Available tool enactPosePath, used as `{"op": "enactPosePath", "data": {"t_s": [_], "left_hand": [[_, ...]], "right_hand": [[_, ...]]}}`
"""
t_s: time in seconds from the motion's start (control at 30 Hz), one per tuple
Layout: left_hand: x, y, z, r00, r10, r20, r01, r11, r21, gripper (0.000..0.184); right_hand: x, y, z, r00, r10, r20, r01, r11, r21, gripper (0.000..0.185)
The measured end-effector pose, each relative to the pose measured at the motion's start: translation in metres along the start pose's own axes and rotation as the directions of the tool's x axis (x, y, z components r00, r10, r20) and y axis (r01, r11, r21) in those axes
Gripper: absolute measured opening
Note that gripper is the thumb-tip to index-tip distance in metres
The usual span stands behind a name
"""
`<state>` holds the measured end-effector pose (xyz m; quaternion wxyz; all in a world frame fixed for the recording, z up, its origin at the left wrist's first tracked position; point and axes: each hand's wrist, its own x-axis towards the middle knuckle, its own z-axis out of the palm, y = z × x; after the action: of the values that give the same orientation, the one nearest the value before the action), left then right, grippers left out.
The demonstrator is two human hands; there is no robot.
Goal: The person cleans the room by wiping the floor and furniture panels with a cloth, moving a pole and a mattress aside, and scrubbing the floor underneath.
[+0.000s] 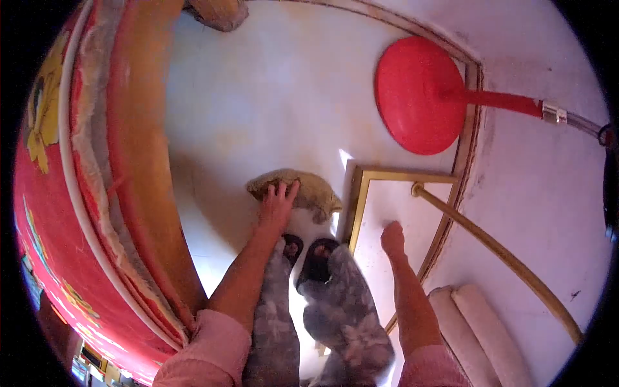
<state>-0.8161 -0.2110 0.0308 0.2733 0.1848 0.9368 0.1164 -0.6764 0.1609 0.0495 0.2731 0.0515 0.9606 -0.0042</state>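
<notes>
The brown cloth (316, 192) lies on the floor (258, 97), just in front of the person's two dark slippers (316, 263). It is crumpled and forms a curved band, with one narrow end toward the right. The left hand (277, 203) is upon the left part of the cloth. Its grip is spread: the fingers stand apart and their tips touch the cloth. The thumb is not clear to see.

The right hand (392, 238) is well apart from the cloth, in front of a gold-framed panel (400, 173) beside the wall (535, 180). Its grip is pressed together into a loose fist; I cannot tell if it touches the panel or if something small is inside.

A gold pole (503, 255) has its round end over the panel and runs toward the lower right. Below the pole there are pale pads (480, 322), near the right arm. Farther ahead, a red round base (419, 93) stands on the floor near the wall, with a red stem. On the left side is a wooden edge (145, 161), and beside it a red flowered cover (51, 213).
</notes>
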Motion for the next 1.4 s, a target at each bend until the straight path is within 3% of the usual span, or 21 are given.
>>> {"op": "enactPosePath", "data": {"t_s": [0.07,0.13,0.2,0.23,0.27,0.37,0.43,0.47,0.53,0.67,0.7,0.8,0.9,1.0,1.1,1.13,1.2,1.27,1.3,1.37,1.4], "left_hand": [[-0.002,0.0,0.0,0.998,0.049,-0.026,-0.048,0.998,0.041,0.062],[0.0,-0.001,-0.02,0.996,0.087,0.022,-0.088,0.994,0.066,0.059],[0.002,-0.003,-0.014,0.991,0.126,-0.045,-0.121,0.986,0.114,0.061],[0.005,-0.007,-0.005,0.987,0.14,-0.074,-0.131,0.984,0.125,0.059],[0.01,-0.01,0.0,0.981,0.169,-0.095,-0.155,0.978,0.143,0.058],[0.022,-0.008,-0.001,0.967,0.254,0.002,-0.245,0.931,0.271,0.042],[0.027,-0.002,-0.032,0.953,0.265,0.148,-0.3,0.897,0.324,0.03],[0.03,0.003,-0.044,0.941,0.258,0.22,-0.322,0.882,0.345,0.025],[0.036,0.004,-0.04,0.95,0.224,0.218,-0.289,0.894,0.342,0.02],[0.043,-0.004,-0.06,0.987,0.077,0.142,-0.115,0.953,0.281,0.017],[0.047,-0.017,-0.061,0.963,0.179,0.202,-0.256,0.841,0.477,0.019],[0.062,-0.023,-0.088,0.994,0.108,0.013,-0.096,0.818,0.567,0.027],[0.073,-0.031,-0.089,0.99,-0.097,-0.105,0.136,0.869,0.475,0.04],[0.059,-0.032,-0.093,0.962,-0.268,0.044,0.254,0.945,0.208,0.051],[0.04,-0.05,-0.081,0.966,-0.225,-0.129,0.23,0.973,0.027,0.053],[0.033,-0.055,-0.078,0.961,-0.203,-0.188,0.201,0.979,-0.029,0.052],[0.03,-0.06,-0.067,0.903,-0.321,-0.285,0.298,0.947,-0.12,0.054],[0.033,-0.068,-0.051,0.792,-0.445,-0.419,0.412,0.895,-0.171,0.055],[0.032,-0.081,-0.043,0.735,-0.534,-0.417,0.495,0.844,-0.209,0.056],[0.015,-0.118,-0.029,0.63,-0.607,-0.484,0.6,0.777,-0.192,0.055],[-0.005,-0.137,-0.016,0.687,-0.593,-0.421,0.673,0.737,0.061,0.055]], "right_hand": [[0.001,0.01,0.016,0.995,0.091,0.047,-0.093,0.994,0.059,0.01],[-0.001,0.028,0.039,0.999,-0.043,0.032,0.043,0.999,-0.008,0.01],[0.0,0.022,0.012,0.983,-0.173,0.068,0.179,0.979,-0.101,0.011],[0.004,0.015,0.004,0.996,-0.062,0.071,0.062,0.998,0.007,0.013],[0.007,0.013,-0.01,0.984,-0.076,0.162,0.081,0.997,-0.021,0.014],[0.021,-0.003,-0.066,0.902,-0.128,0.414,0.159,0.986,-0.044,0.017],[0.032,0.005,-0.051,0.868,-0.122,0.481,0.068,0.989,0.128,0.029],[0.039,-0.002,-0.052,0.865,-0.251,0.435,0.171,0.962,0.215,0.026],[0.054,-0.057,-0.075,0.868,-0.43,0.247,0.303,0.854,0.423,0.022],[0.079,-0.157,-0.105,0.891,-0.43,-0.148,0.423,0.664,0.616,0.023],[0.085,-0.174,-0.109,0.879,-0.429,-0.21,0.448,0.589,0.672,0.03],[0.097,-0.218,-0.11,0.781,-0.445,-0.438,0.624,0.574,0.53,0.05],[0.114,-0.24,-0.078,0.782,-0.51,-0.357,0.622,0.623,0.474,0.064],[0.108,-0.255,-0.068,0.819,-0.502,-0.276,0.572,0.751,0.33,0.062],[0.106,-0.267,-0.067,0.775,-0.528,-0.346,0.575,0.817,0.042,0.061],[0.112,-0.271,-0.061,0.76,-0.531,-0.376,0.596,0.799,0.078,0.059],[0.133,-0.283,-0.043,0.742,-0.511,-0.434,0.621,0.767,0.16,0.057],[0.155,-0.299,-0.046,0.654,-0.574,-0.492,0.706,0.697,0.125,0.057],[0.163,-0.312,-0.064,0.646,-0.62,-0.445,0.717,0.693,0.077,0.058],[0.189,-0.346,-0.08,0.572,-0.717,-0.399,0.768,0.638,-0.046,0.059],[0.198,-0.361,-0.078,0.512,-0.763,-0.395,0.796,0.594,-0.115,0.06]]}}
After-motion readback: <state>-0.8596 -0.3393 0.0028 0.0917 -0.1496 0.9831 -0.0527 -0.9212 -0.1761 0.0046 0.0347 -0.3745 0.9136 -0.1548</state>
